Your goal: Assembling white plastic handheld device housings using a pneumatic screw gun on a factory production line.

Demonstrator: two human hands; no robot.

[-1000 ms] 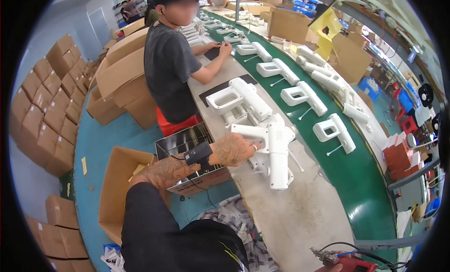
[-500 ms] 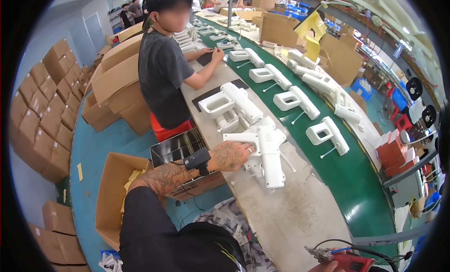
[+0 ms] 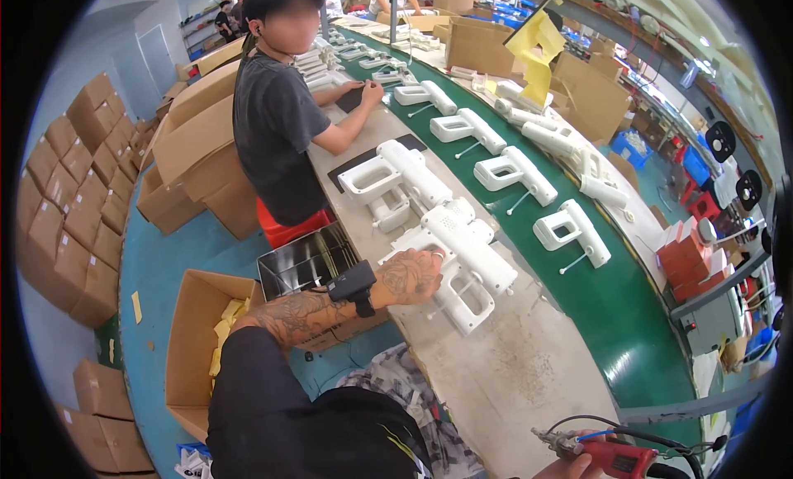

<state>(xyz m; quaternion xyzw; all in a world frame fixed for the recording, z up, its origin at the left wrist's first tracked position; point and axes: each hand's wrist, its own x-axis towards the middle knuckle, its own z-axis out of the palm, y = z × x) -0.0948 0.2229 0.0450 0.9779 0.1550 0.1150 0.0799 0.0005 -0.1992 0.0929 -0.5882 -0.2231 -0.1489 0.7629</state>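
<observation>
My left hand [image 3: 415,274] is closed on a white gun-shaped plastic housing [image 3: 475,252], its fingers partly hidden behind the part. The housing's open loop handle [image 3: 467,300] faces toward me over the worktable [image 3: 516,363]. More white housings [image 3: 398,177] lie just beyond, on and beside a black mat [image 3: 343,177]. At the lower right edge, my right hand [image 3: 578,467] is wrapped round a red-bodied hand tool [image 3: 624,460] with metal jaws [image 3: 562,440] and a cable or hose. The jaws are away from the housing.
Spaced white housings [image 3: 572,234] lie on the green conveyor [image 3: 636,347] to the right. A co-worker [image 3: 277,124] sits at the table's far left. Below the table stand an open carton [image 3: 186,355] with yellow pieces and a black crate [image 3: 306,260]. A metal bar [image 3: 694,413] crosses the lower right.
My left hand has turned the housing, so its barrel now points to the right and its loop handle shows toward me. My right hand stays low at the right with the tool.
</observation>
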